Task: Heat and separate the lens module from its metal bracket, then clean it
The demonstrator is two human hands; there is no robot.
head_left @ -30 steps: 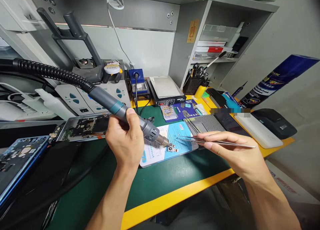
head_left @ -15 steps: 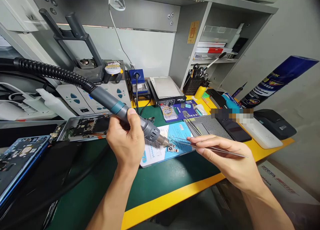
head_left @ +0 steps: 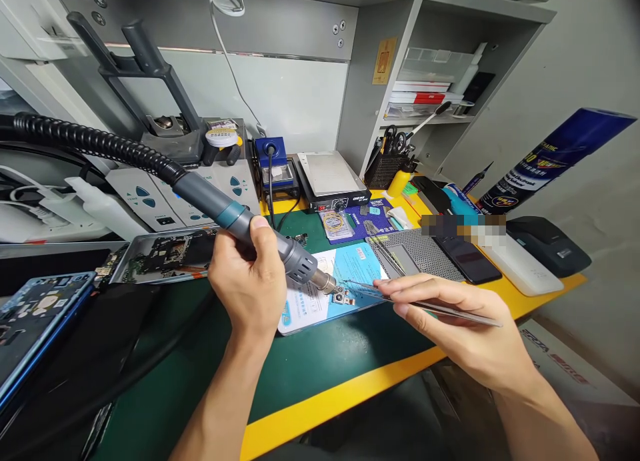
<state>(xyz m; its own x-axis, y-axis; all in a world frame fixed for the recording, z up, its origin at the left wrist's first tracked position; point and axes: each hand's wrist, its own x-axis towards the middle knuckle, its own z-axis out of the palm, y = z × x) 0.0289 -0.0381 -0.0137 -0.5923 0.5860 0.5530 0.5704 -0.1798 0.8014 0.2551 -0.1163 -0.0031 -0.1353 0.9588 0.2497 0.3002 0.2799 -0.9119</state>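
Note:
My left hand [head_left: 250,284] is wrapped round the grey hot-air gun [head_left: 280,251], whose black ribbed hose runs off to the upper left. Its metal nozzle points down at a small metal component [head_left: 343,297] lying on a light-blue and white card [head_left: 327,287]. My right hand [head_left: 455,327] pinches steel tweezers [head_left: 400,298]; their tips reach leftward to just beside the component. The card rests on the green mat [head_left: 320,361].
A tray with a circuit board [head_left: 165,254] lies left of my left hand, an opened phone frame [head_left: 35,321] at far left. Behind stand control units, a blue soldering stand [head_left: 273,164], a hot plate [head_left: 327,177]. A perforated grey plate [head_left: 420,247], a black phone and a white slab lie right.
My right hand has slid left and toward me, bringing the tweezer tips up close to the component. The left hand and the hot-air gun have barely moved.

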